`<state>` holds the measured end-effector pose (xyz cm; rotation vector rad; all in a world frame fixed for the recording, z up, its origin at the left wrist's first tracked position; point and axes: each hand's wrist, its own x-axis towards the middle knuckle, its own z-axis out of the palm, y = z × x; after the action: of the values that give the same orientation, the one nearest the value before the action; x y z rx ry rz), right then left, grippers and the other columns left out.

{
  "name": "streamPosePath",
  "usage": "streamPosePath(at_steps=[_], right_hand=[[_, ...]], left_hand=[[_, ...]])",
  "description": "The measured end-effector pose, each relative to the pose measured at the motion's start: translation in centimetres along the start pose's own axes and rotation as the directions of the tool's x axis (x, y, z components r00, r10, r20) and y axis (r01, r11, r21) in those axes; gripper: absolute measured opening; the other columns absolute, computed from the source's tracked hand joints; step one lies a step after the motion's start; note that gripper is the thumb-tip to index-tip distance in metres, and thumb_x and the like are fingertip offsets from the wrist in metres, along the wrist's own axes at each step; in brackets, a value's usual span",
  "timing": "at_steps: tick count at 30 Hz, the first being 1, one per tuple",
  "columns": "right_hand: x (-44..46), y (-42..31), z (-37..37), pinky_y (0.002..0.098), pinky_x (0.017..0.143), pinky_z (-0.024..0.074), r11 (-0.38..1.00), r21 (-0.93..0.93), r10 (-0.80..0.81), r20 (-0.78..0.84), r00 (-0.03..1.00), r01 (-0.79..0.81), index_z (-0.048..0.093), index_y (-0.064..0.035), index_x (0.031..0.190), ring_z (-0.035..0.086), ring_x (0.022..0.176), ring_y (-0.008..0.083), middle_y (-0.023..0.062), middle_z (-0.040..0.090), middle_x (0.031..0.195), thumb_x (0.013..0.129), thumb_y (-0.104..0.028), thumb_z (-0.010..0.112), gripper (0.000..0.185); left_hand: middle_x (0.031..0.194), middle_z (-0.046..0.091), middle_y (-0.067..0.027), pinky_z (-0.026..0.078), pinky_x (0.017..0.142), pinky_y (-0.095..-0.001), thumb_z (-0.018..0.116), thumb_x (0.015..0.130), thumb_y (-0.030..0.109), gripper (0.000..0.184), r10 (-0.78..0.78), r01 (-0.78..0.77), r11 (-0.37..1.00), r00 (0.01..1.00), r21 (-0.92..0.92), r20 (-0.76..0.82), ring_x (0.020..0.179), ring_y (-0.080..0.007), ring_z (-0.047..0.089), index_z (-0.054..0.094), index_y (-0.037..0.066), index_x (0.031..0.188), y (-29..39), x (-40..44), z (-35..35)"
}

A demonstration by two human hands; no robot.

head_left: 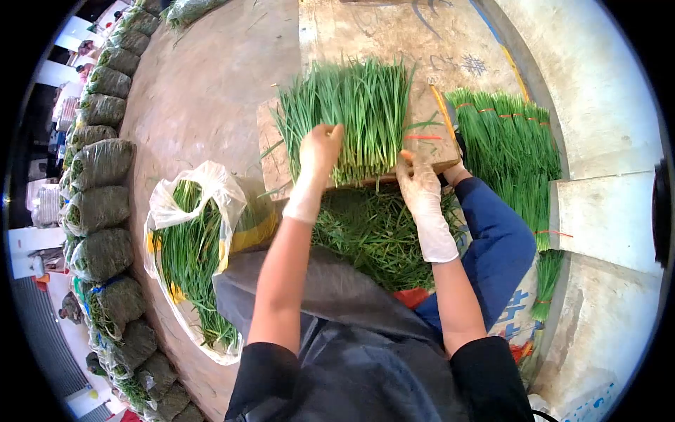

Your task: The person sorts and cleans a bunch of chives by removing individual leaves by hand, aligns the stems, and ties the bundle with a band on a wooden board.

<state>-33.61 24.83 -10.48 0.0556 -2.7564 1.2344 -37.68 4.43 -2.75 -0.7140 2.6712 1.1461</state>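
Observation:
Green stalks [365,112] lie side by side on a wooden board [429,123], their pale cut ends toward me. My left hand [321,149], in a whitish glove, is at the left part of the stalks with its fingers drawn together; what they pinch, if anything, is too small to name. Gloved too, my right hand [417,176] is by the board's front edge, at the lower right corner of the stalks, and its fingers are partly bent. An orange tip shows at its fingers. A red band [424,137] rests on the board above that hand.
Loose trimmings [365,228] lie below the board. At the left stands an open white bag [158,211] of stalks. Banded bundles [503,141] lie at the right beside a low wall [598,211]. Filled sacks [102,165] line the far left, with people beyond.

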Motion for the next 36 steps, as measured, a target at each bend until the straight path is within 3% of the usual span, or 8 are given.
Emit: streamPosePath(at_steps=[2, 6, 12, 14, 17, 20, 26, 36], right_hand=[[2.4, 1.0, 1.0, 0.0438, 0.086, 0.0488, 0.995, -0.089, 0.048, -0.019, 0.999, -0.05, 0.057, -0.0039, 0.119, 0.061, 0.1, 0.0381, 0.0223, 0.063, 0.108, 0.088, -0.03, 0.061, 0.041], [4.7, 0.0, 2.0, 0.0475, 0.09, 0.0461, 0.928, -0.257, 0.288, 0.03, 0.957, -0.272, 0.053, -0.001, 0.126, 0.057, 0.105, 0.0448, 0.0306, 0.058, 0.114, 0.093, -0.048, 0.052, 0.057], [4.2, -3.3, 5.7, 0.0502, 0.09, 0.0456, 0.994, -0.073, 0.091, 0.047, 0.995, -0.087, 0.05, 0.0076, 0.12, 0.053, 0.106, 0.046, 0.0305, 0.05, 0.116, 0.096, -0.038, 0.046, 0.052], [3.6, -2.8, 7.7, 0.0484, 0.093, 0.0452, 0.979, -0.198, 0.055, 0.057, 0.997, -0.042, 0.051, 0.0065, 0.12, 0.051, 0.11, 0.0441, 0.0282, 0.051, 0.119, 0.095, -0.029, 0.046, 0.043], [3.1, 0.8, 8.8, 0.0465, 0.094, 0.0448, 0.773, -0.537, -0.3, 0.158, 0.941, 0.336, 0.057, 0.0043, 0.114, 0.055, 0.108, 0.0407, 0.0245, 0.057, 0.118, 0.095, -0.015, 0.042, 0.031], [4.0, -0.9, 8.1, 0.0482, 0.097, 0.0425, 0.963, -0.267, 0.046, 0.067, 0.997, -0.027, 0.057, 0.0044, 0.116, 0.054, 0.11, 0.0444, 0.0316, 0.056, 0.115, 0.096, -0.028, 0.044, 0.04], [3.3, -2.2, 3.6, 0.0495, 0.1, 0.0395, 0.857, -0.486, -0.147, 0.082, 0.986, 0.168, 0.028, -0.0037, 0.145, 0.05, 0.119, 0.0418, 0.0261, 0.047, 0.135, 0.091, -0.038, 0.055, 0.07], [-5.5, -18.4, 0.5, 0.0355, 0.09, 0.047, 0.81, 0.293, -0.585, 0.481, 0.653, 0.509, 0.064, -0.0045, 0.111, 0.062, 0.101, 0.0306, 0.0158, 0.065, 0.109, 0.092, -0.028, 0.056, 0.031]], left_hand=[[0.101, 0.065, -0.0167, 0.049, 0.084, -0.0433, 0.064, 0.088, 0.033, 0.041, 0.288, -0.237, 0.955, 0.88, 0.176, -0.377, 0.095, -0.0277, 0.062, 0.063, -0.001, 0.111, -4.1, 0.9, 2.3], [0.131, 0.046, -0.0245, 0.037, 0.104, -0.0469, 0.065, 0.087, 0.039, 0.071, 0.0, 0.02, 0.999, 0.888, 0.039, -0.459, 0.123, -0.0332, 0.046, 0.039, -0.005, 0.136, -8.8, 1.1, 2.8], [0.13, 0.044, -0.0275, 0.033, 0.106, -0.0477, 0.062, 0.088, 0.043, 0.075, 0.163, -0.245, 0.936, 0.938, -0.252, -0.307, 0.127, -0.0385, 0.04, 0.035, -0.003, 0.14, -5.2, 1.1, 4.7], [0.128, 0.043, -0.029, 0.037, 0.1, -0.0489, 0.064, 0.086, 0.039, 0.073, 0.33, -0.202, 0.904, 0.89, 0.376, -0.314, 0.119, -0.0418, 0.043, 0.037, -0.003, 0.139, -4.5, 0.6, 7.3], [0.127, 0.044, -0.0307, 0.036, 0.096, -0.0516, 0.064, 0.085, 0.038, 0.073, 0.331, -0.206, 0.913, 0.879, 0.351, -0.344, 0.114, -0.0441, 0.044, 0.037, -0.003, 0.139, -3.5, 0.4, 8.4], [0.128, 0.044, -0.0311, 0.037, 0.097, -0.0522, 0.064, 0.085, 0.039, 0.075, 0.298, -0.21, 0.939, 0.893, 0.273, -0.336, 0.116, -0.0447, 0.043, 0.035, -0.002, 0.14, -4.3, 0.4, 7.6], [0.138, 0.039, -0.033, 0.037, 0.104, -0.0502, 0.065, 0.085, 0.04, 0.073, 0.306, -0.272, 0.941, 0.938, 0.2, -0.162, 0.129, -0.0456, 0.038, 0.037, 0.004, 0.142, -5.7, -3.3, 0.8], [0.115, 0.065, -0.0148, 0.047, 0.092, -0.0297, 0.061, 0.091, 0.018, 0.038, 0.023, -0.201, 0.891, 0.916, -0.407, -0.401, 0.105, -0.0195, 0.062, 0.057, 0.002, 0.126, -19.1, -24.8, -15.9]])
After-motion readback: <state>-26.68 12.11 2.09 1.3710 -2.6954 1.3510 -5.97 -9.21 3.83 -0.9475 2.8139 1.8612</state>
